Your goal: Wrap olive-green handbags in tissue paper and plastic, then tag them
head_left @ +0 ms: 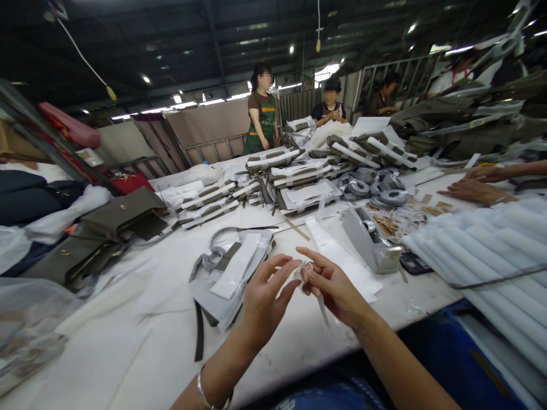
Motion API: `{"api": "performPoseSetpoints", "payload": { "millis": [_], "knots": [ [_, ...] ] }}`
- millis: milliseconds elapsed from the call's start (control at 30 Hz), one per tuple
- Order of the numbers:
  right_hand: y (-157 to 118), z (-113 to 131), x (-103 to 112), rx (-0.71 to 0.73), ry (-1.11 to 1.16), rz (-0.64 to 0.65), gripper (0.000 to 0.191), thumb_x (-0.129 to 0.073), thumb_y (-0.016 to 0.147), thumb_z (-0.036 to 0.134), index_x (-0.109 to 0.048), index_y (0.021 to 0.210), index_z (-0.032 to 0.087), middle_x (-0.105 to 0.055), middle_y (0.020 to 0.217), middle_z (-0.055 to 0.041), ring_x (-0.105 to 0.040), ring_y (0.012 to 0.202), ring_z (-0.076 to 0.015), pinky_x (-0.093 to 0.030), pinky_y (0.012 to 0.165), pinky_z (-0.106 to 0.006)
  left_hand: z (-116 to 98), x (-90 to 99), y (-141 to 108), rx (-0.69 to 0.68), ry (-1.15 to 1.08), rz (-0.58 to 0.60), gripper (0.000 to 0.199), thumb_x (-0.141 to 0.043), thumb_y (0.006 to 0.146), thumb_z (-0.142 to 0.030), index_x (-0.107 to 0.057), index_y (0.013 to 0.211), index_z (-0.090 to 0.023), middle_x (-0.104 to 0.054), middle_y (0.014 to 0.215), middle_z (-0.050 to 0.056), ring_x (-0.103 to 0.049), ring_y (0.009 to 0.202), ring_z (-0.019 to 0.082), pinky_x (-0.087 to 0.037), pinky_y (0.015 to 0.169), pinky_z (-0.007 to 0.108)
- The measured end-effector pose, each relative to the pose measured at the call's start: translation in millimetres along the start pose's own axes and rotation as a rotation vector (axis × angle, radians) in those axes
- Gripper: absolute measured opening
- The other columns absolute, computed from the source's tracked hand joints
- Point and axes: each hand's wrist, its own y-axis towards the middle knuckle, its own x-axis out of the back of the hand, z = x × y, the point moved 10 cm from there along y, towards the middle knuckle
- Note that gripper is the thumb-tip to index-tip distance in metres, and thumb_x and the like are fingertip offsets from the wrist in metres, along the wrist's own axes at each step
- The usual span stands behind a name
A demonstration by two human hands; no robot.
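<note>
In front of me, above the white tabletop (162, 296), my two hands meet at a small crumpled whitish strip (304, 270), thin and partly see-through. My left hand (270, 290) pinches its near edge between thumb and fingers. My right hand (331, 282) grips the other side, index finger stretched out, and a pale tail (322, 310) hangs below it. Fingers hide much of the strip, so its kind is unclear. Just left of my hands lies a flat dark grey bag piece (260, 256) with white padding sheets (239, 265) and a coiled strap (212, 258).
A tape dispenser (370, 242) stands right of my hands, beside white foam tubes (482, 239). Wrapped bag pieces (294, 173) and coiled straps (387, 191) are heaped behind. Dark bags (123, 216) sit left. A co-worker's hands (478, 185) reach in from the right; other people stand beyond.
</note>
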Motion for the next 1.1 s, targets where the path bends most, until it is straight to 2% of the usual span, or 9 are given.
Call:
{"api": "performPoseSetpoints", "payload": {
  "millis": [133,333,500,700,800,900,1000,1033,1100],
  "knots": [
    [-1,-7,-5,-0.054,-0.043,0.062,0.059,-0.079,0.08,0.03,-0.057,0.136,0.027,-0.062,0.076,0.004,-0.047,0.054,-0.0059,-0.041,0.058,-0.024,-5,-5.4,2,-0.09,0.024,0.076,0.035,-0.062,0.091,-0.021,-0.068,0.12,-0.04,-0.073,0.107,0.005,-0.064,0.098,0.022,-0.05,0.089,0.035],
    [-2,-8,-2,-0.1,-0.186,0.107,0.058,-0.074,0.085,0.036,-0.055,0.138,0.024,-0.069,0.082,0.0003,-0.05,0.053,-0.0065,-0.044,0.059,-0.024,0,-6.9,10,-0.09,-0.021,0.239,0.027,-0.062,0.091,-0.023,-0.073,0.112,-0.036,-0.074,0.096,0.006,-0.065,0.086,0.02,-0.049,0.079,0.031],
    [-4,-19,7,-0.211,-0.25,0.09,0.058,-0.059,0.092,0.053,-0.051,0.141,0.023,-0.071,0.078,-0.0029,-0.061,0.054,-0.0119,-0.047,0.053,-0.024,8,9.7,21,-0.08,0.026,0.17,0.017,-0.064,0.09,-0.023,-0.077,0.099,-0.03,-0.07,0.096,0.006,-0.063,0.09,0.02,-0.049,0.081,0.031],
    [-1,-35,2,-0.261,-0.153,0.034,0.067,-0.06,0.09,0.057,-0.041,0.148,0.028,-0.072,0.086,-0.0036,-0.068,0.072,-0.0155,-0.048,0.06,-0.024,9,25.4,34,-0.098,0.067,0.09,0.016,-0.062,0.09,-0.022,-0.076,0.097,-0.028,-0.066,0.089,0.006,-0.062,0.085,0.019,-0.05,0.075,0.03],
    [5,-41,6,-0.208,-0.238,-0.002,0.067,-0.06,0.089,0.06,-0.047,0.145,0.027,-0.072,0.093,-0.0037,-0.069,0.082,-0.0174,-0.052,0.074,-0.031,8,27.7,39,-0.093,0.011,0.088,0.017,-0.062,0.09,-0.02,-0.075,0.099,-0.026,-0.068,0.092,0.006,-0.065,0.086,0.018,-0.052,0.076,0.026],
    [15,-37,22,-0.083,-0.474,-0.073,0.067,-0.054,0.088,0.067,-0.056,0.139,0.023,-0.072,0.099,-0.0085,-0.069,0.093,-0.0243,-0.053,0.087,-0.042,10,27.3,40,-0.108,-0.045,0.091,0.017,-0.062,0.09,-0.018,-0.073,0.099,-0.027,-0.071,0.093,0.005,-0.068,0.085,0.017,-0.054,0.075,0.023],
    [21,-9,36,0.149,-0.728,-0.192,0.06,-0.05,0.092,0.063,-0.057,0.139,0.026,-0.066,0.128,-0.0129,-0.061,0.119,-0.03,-0.042,0.107,-0.05,14,21.0,40,-0.165,-0.096,0.115,0.019,-0.06,0.091,-0.017,-0.071,0.102,-0.028,-0.073,0.089,0.003,-0.07,0.079,0.016,-0.055,0.073,0.021],
    [22,1,35,0.221,-0.773,-0.198,0.056,-0.05,0.094,0.06,-0.056,0.14,0.029,-0.059,0.139,-0.0114,-0.054,0.129,-0.0301,-0.036,0.113,-0.05,16,17.9,40,-0.178,-0.111,0.128,0.02,-0.06,0.091,-0.017,-0.07,0.103,-0.029,-0.073,0.086,0.002,-0.07,0.078,0.015,-0.055,0.073,0.02],
    [23,12,25,0.29,-0.791,-0.121,0.051,-0.049,0.095,0.056,-0.054,0.141,0.033,-0.049,0.15,-0.0067,-0.043,0.139,-0.0286,-0.029,0.118,-0.049,18,9.8,40,-0.198,-0.145,0.171,0.02,-0.058,0.092,-0.017,-0.069,0.103,-0.03,-0.073,0.083,0.0,-0.07,0.076,0.014,-0.054,0.072,0.019]
  ]
}}
